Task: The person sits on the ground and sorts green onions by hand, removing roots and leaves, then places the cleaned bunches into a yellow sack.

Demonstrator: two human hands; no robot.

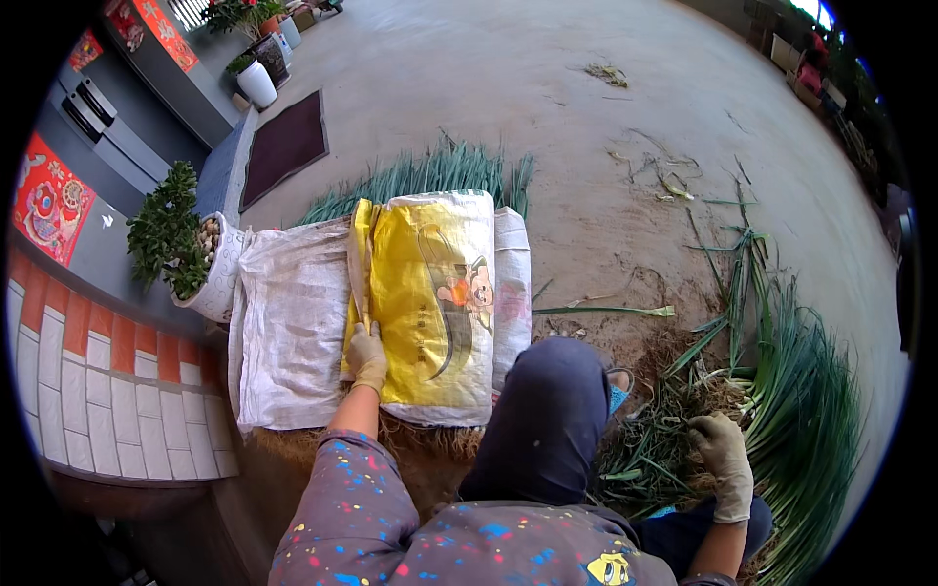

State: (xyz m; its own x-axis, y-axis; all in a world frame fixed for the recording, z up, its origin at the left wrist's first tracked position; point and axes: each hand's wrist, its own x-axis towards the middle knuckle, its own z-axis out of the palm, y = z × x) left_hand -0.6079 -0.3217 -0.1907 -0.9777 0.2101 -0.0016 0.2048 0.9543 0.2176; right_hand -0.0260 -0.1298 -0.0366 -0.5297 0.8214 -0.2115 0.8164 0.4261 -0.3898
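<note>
My left hand (366,356), in a pale work glove, grips the folded edge of a yellow and white woven sack (432,308). That sack lies beside a plain white woven sack (297,322), and both cover bundled green onions (440,172); leaves show beyond the sacks and roots on the near side. My right hand (722,447), also gloved, is loosely curled above the roots of a large pile of green onions (806,395). Whether its fingers hold anything cannot be told.
A white planter (220,278) with a leafy plant stands left of the sacks, near a tiled wall (110,388). A dark mat (286,150) lies by the doorstep. Trimmed leaves (637,454) and soil litter the concrete floor around my feet.
</note>
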